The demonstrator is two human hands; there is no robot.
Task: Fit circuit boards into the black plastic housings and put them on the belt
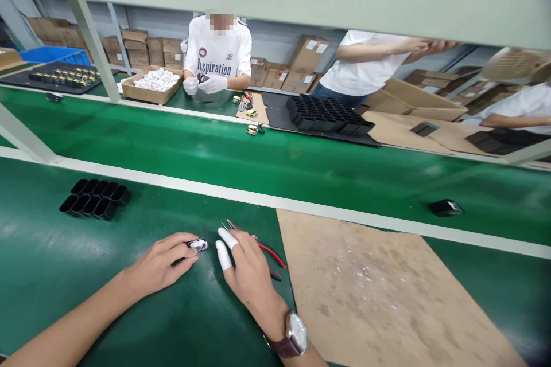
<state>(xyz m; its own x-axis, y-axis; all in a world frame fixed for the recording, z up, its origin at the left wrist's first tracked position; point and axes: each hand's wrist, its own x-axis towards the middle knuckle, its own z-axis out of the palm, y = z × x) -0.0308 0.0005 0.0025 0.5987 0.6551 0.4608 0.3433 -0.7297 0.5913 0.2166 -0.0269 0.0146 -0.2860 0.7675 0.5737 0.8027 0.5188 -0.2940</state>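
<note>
My left hand (170, 258) grips a small black case with a white face (198, 246) between thumb and fingers, just above the green bench. To its right, my right hand (247, 264) has thumb and forefinger apart with nothing visible between them. White finger cots cover those two fingertips, and a watch (296, 334) is on that wrist. A pair of pliers with red handles (273, 253) lies on the bench, partly hidden behind my right hand. Some thin metal tips show beside the pliers' nose; I cannot tell what tool they belong to.
Several black cases (95, 199) stand grouped at left. A cardboard sheet (365, 287) covers the bench at right. Beyond the white rail (193, 186), a green belt carries a black case (446, 207) and a small circuit board (252, 129). A gloved co-worker (217, 57) sits across, near a box of white parts (150, 89).
</note>
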